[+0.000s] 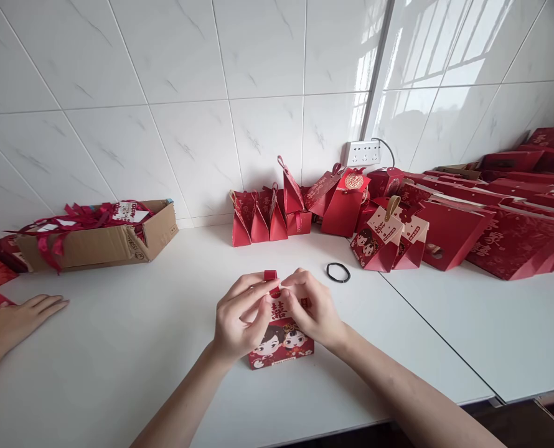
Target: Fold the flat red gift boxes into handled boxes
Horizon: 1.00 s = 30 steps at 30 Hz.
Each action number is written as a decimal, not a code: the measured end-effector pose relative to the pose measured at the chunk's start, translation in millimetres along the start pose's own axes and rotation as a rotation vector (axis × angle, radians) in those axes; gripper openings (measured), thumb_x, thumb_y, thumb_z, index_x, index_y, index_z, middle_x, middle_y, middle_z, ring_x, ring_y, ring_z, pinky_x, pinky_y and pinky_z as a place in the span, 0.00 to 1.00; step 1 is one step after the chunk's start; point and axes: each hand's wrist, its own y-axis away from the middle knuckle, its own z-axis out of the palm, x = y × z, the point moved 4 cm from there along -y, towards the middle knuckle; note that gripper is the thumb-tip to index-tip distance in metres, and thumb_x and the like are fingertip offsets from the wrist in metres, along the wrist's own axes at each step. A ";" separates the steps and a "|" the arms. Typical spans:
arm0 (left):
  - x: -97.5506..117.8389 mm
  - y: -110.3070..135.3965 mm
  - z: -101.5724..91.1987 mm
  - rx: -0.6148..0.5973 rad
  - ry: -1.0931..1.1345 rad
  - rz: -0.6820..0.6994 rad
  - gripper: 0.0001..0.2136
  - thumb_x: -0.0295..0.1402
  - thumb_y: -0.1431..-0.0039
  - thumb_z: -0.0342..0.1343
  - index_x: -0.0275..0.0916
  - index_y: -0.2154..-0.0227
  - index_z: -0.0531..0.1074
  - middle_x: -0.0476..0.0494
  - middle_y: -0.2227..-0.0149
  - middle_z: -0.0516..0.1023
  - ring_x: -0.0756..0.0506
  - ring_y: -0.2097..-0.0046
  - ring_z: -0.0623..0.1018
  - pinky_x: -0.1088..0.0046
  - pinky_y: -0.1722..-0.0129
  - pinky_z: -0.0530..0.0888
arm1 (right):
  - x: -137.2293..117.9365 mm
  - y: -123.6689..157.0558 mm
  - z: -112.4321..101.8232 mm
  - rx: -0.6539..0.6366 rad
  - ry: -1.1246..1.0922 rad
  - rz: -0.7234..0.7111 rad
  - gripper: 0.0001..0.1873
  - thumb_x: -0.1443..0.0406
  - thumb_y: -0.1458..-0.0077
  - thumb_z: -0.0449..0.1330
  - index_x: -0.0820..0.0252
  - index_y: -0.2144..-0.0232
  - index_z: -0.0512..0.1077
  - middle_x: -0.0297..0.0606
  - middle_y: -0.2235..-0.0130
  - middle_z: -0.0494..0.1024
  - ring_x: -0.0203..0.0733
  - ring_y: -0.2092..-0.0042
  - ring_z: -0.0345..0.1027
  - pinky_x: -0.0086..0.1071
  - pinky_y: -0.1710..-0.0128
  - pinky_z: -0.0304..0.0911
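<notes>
A small red gift box point(281, 346) printed with two cartoon figures stands on the white table point(132, 348) in front of me. My left hand point(239, 317) and my right hand point(310, 306) are both closed at its top, pinching a red ribbon loop point(271, 275) that sticks up between my fingertips. The upper part of the box is hidden behind my fingers.
A black hair tie point(338, 272) lies just right of my hands. Finished red boxes point(277, 214) line the tiled wall, with flat red bags point(501, 211) piled at right. A cardboard box of ribbons point(100, 239) sits at left. Another person's hand point(18, 317) rests flat at far left.
</notes>
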 end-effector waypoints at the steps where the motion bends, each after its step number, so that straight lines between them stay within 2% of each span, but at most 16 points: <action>1: -0.1 -0.1 0.1 -0.001 0.007 0.000 0.19 0.19 0.42 0.52 0.43 0.52 0.76 0.43 0.59 0.79 0.47 0.59 0.81 0.75 0.62 0.81 | 0.0 0.0 0.1 -0.004 -0.004 -0.005 0.03 0.69 0.38 0.52 0.56 0.64 0.63 0.30 0.73 0.65 0.32 0.77 0.59 0.27 0.78 0.57; 5: 0.1 -0.5 0.3 0.011 0.015 0.002 0.19 0.18 0.43 0.52 0.42 0.52 0.76 0.43 0.58 0.79 0.47 0.58 0.81 0.75 0.60 0.81 | -0.8 -0.5 0.7 -0.003 -0.015 -0.031 0.04 0.70 0.39 0.52 0.56 0.63 0.63 0.29 0.73 0.65 0.32 0.77 0.59 0.27 0.78 0.58; 10: -1.3 0.2 1.4 0.003 0.035 -0.038 0.18 0.19 0.41 0.52 0.43 0.53 0.77 0.44 0.60 0.79 0.48 0.60 0.81 0.77 0.65 0.80 | 0.0 -0.5 0.4 0.012 0.006 -0.022 0.03 0.69 0.38 0.52 0.55 0.64 0.63 0.30 0.73 0.66 0.32 0.77 0.59 0.27 0.78 0.59; 15: -1.7 0.6 1.0 0.012 0.054 -0.061 0.17 0.20 0.41 0.53 0.43 0.54 0.77 0.44 0.59 0.79 0.48 0.60 0.81 0.78 0.66 0.80 | 0.0 -0.8 0.2 0.007 -0.001 -0.029 0.02 0.67 0.38 0.53 0.56 0.65 0.63 0.30 0.74 0.67 0.33 0.77 0.60 0.28 0.78 0.60; 22: -1.5 1.3 2.3 0.023 0.165 -0.203 0.16 0.20 0.42 0.54 0.44 0.57 0.79 0.45 0.61 0.80 0.49 0.61 0.81 0.80 0.68 0.80 | 0.7 -1.8 1.2 -0.027 -0.046 0.081 0.04 0.66 0.38 0.53 0.55 0.67 0.61 0.27 0.77 0.67 0.31 0.80 0.58 0.26 0.81 0.56; 25: -1.7 2.5 1.9 0.035 0.131 -0.226 0.20 0.20 0.43 0.55 0.46 0.52 0.76 0.47 0.63 0.78 0.51 0.65 0.79 0.81 0.70 0.78 | 1.9 -1.5 1.3 -0.030 -0.041 0.121 0.04 0.66 0.39 0.54 0.56 0.67 0.62 0.27 0.78 0.68 0.31 0.80 0.59 0.26 0.80 0.57; 28: -3.7 3.4 1.8 0.018 0.096 -0.237 0.26 0.20 0.44 0.54 0.47 0.43 0.69 0.51 0.67 0.75 0.54 0.69 0.75 0.82 0.71 0.76 | 2.3 -1.3 2.0 -0.043 -0.056 0.138 0.04 0.67 0.38 0.53 0.56 0.67 0.61 0.24 0.81 0.64 0.31 0.82 0.55 0.26 0.81 0.55; 30: -4.6 3.5 2.0 0.000 0.108 -0.235 0.26 0.20 0.42 0.53 0.47 0.42 0.68 0.51 0.67 0.74 0.54 0.69 0.75 0.81 0.70 0.76 | 1.3 -1.2 2.3 -0.050 -0.063 0.128 0.04 0.68 0.39 0.52 0.55 0.67 0.62 0.24 0.81 0.63 0.31 0.82 0.55 0.26 0.81 0.55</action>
